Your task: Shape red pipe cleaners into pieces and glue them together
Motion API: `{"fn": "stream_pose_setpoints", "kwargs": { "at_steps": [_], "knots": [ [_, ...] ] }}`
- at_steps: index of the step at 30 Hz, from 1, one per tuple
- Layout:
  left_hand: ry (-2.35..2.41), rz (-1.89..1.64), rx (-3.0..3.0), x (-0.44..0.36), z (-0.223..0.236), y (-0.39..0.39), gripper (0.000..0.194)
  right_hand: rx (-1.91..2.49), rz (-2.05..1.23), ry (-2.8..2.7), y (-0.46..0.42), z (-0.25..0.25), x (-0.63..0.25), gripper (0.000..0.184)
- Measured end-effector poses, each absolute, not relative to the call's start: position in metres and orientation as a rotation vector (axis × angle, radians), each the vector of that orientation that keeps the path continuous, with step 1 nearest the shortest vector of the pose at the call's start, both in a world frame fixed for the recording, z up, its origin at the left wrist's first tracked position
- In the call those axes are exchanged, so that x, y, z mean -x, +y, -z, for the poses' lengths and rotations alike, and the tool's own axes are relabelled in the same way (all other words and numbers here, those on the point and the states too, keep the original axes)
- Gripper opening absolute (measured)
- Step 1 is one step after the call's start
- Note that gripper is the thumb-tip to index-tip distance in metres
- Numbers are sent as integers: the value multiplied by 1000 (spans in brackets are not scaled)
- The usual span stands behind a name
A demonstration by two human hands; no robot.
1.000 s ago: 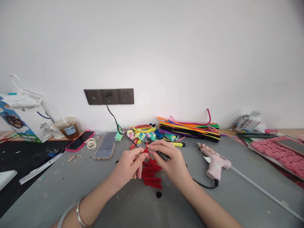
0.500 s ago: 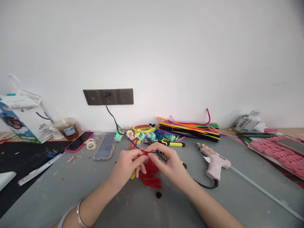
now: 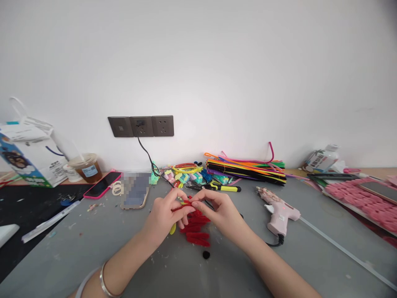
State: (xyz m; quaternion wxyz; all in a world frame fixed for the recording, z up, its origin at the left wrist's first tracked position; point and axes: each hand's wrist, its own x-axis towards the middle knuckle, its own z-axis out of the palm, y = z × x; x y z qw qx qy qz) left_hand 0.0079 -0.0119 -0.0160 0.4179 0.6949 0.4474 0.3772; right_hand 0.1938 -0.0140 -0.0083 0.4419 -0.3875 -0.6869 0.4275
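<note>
Between the fingertips of both hands is a short red pipe cleaner (image 3: 187, 203), mostly covered by the fingers. My left hand (image 3: 164, 215) pinches it from the left, and my right hand (image 3: 218, 209) pinches its other end with thumb and forefinger. Just under the hands lie several folded red pipe cleaner pieces (image 3: 198, 238) on the grey table. A yellow piece (image 3: 173, 229) shows below my left hand. Nearer to me rests a small black pompom (image 3: 206, 255). Behind my right hand are yellow-and-black pliers (image 3: 228, 188).
A pink glue gun (image 3: 279, 213) with a long glue stick lies at right. Bundled pipe cleaners (image 3: 246, 167) rest against the wall. Two phones, one a pink-cased phone (image 3: 102, 185), and a drink cup (image 3: 88, 167) are at left. A black cord (image 3: 145, 151) runs from the wall socket.
The red pipe cleaner stood upright between the fingers and now lies flatter. Both hands have shifted slightly, still pinching it, and more of the pliers shows.
</note>
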Motion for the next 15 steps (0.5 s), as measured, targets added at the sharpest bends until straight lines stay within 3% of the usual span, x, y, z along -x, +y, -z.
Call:
{"fn": "stream_pose_setpoints", "kwargs": {
  "at_steps": [6, 15],
  "knots": [
    [1084, -986, -1819, -5, 18, -14, 27, 936, -1169, -1670, -13, 13, -195, 22],
    [1009, -1007, -1679, -7, 11, -15, 32, 854, -944, -1856, -15, 3, -198, 12]
  ]
}}
